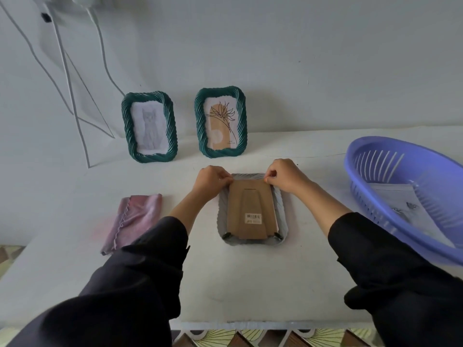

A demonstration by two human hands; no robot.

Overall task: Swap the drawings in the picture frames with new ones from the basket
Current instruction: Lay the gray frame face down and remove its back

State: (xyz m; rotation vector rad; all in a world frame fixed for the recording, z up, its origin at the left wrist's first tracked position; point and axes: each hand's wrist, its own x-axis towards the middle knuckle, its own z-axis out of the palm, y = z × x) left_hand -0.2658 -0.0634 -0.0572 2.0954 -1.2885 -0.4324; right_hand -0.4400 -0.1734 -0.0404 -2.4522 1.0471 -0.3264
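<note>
Left grip (213, 180): I have it pinching the top left corner of the brown cardboard backing board (241, 204), fingers curled.
Right grip (285, 175): I have it pinching the top right corner.
Grey picture frame (281, 211): face down on the white surface (225, 284), under the board.
Green ribbed cat-sketch frame (149, 126), green ribbed plant-print frame (221, 122): upright behind.
Purple slotted plastic basket (380, 160): right, holding paper drawings (390, 196).
Folded pink cloth (135, 219): left.

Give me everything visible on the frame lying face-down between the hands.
The frame lies face-down, flat on the white table. Its grey ribbed rim surrounds a brown cardboard backing with a flat-folded stand and a barcode sticker. Dark clips sit at both near corners. The left hand and right hand pinch the backing's far corners.
</note>
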